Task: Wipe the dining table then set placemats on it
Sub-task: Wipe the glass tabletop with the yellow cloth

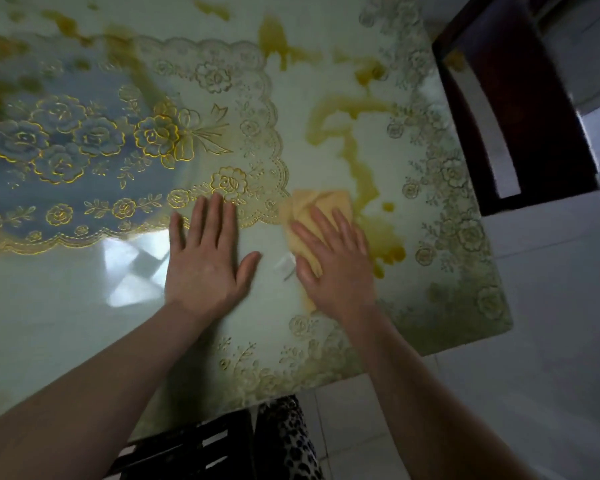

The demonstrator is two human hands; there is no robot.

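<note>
Nearest the camera, a dark slatted chair (187,448) and a leopard-print garment (288,441) sit below the table edge. Both forearms reach over the table (66,317), a glossy pale-green surface. The left hand (205,258) lies flat, fingers straight and spread, touching the lower edge of a lace-patterned placemat (84,161). The right hand (333,261) presses flat, fingers extended, on a folded yellow cloth (323,206) just beside the left hand. Yellow-brown spills (354,147) streak the table past and right of the cloth. A second placemat (465,237) lies along the right edge. Beyond it, a dark wooden chair (520,109) stands on pale floor tiles (551,375).
</note>
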